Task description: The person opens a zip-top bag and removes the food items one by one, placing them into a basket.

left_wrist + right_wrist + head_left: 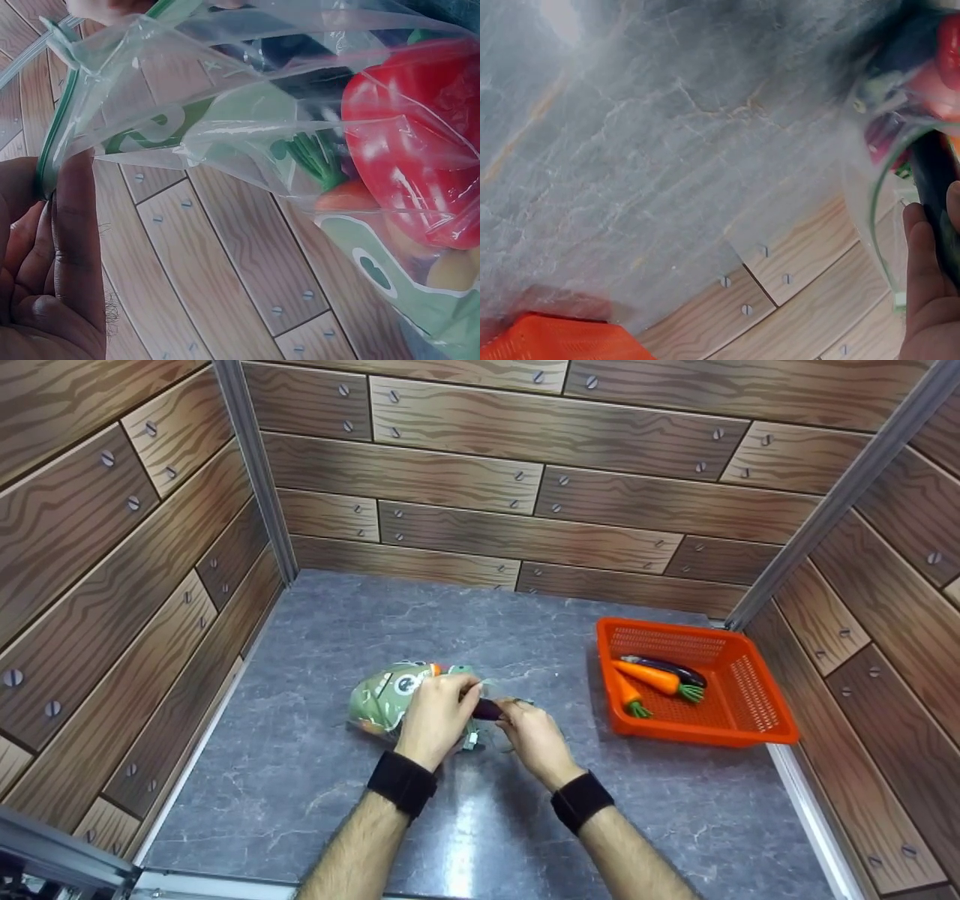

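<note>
A clear zip bag [379,701] with green printing lies at the middle of the table. My left hand [439,716] pinches the green zip edge [54,131] of its mouth between thumb and fingers. In my right hand [534,739] I grip a dark purple eggplant [487,709], its front end inside the bag's mouth in the right wrist view [932,176]. Through the plastic show a red bell pepper [409,142] and a carrot [346,196] with a green top; other dark and pale things in there are partly hidden.
An orange plastic basket [697,733] stands on the right, holding another eggplant [679,669] and two carrots [649,676]. Wood-patterned walls [450,465] enclose the grey marbled table [300,802] at the back and on both sides.
</note>
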### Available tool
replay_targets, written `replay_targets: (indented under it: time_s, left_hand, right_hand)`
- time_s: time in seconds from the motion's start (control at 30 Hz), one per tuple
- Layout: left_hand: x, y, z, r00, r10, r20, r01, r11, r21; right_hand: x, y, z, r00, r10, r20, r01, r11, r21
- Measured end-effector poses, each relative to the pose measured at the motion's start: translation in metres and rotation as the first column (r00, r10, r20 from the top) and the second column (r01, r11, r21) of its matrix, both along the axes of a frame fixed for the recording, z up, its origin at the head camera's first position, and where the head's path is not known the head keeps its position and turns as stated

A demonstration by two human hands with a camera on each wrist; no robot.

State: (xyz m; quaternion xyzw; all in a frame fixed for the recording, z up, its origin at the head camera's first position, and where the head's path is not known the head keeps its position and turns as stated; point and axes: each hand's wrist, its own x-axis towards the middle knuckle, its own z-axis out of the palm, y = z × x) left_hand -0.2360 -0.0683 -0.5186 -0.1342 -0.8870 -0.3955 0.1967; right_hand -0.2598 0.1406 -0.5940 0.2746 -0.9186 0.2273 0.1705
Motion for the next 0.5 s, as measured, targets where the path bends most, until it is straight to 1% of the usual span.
replay_targets:
  time_s: [0.1, 0.23, 0.5]
  left_hand:
    - [0.000, -0.001, 0.001, 1.000, -0.001, 0.002, 0.001, 1.000, -0.001]
    - [0.000, -0.002, 0.002, 1.000, 0.003, -0.016, -0.003, 1.000, -0.002]
    - [-0.002, -0.004, 0.002, 0.999, 0.012, -0.036, -0.012, 1.000, -0.002]
  right_hand:
    - [0.002, 0.003, 0.006, 1.000, 0.015, -0.016, -0.016, 1.000, -0.010]
    - [0.003, 0.008, 0.012, 1.000, 0.025, -0.010, -0.025, 0.999, -0.029]
    - [0.003, 0.023, 0.016, 0.999, -0.016, -0.040, 0.013, 0.998, -0.065]
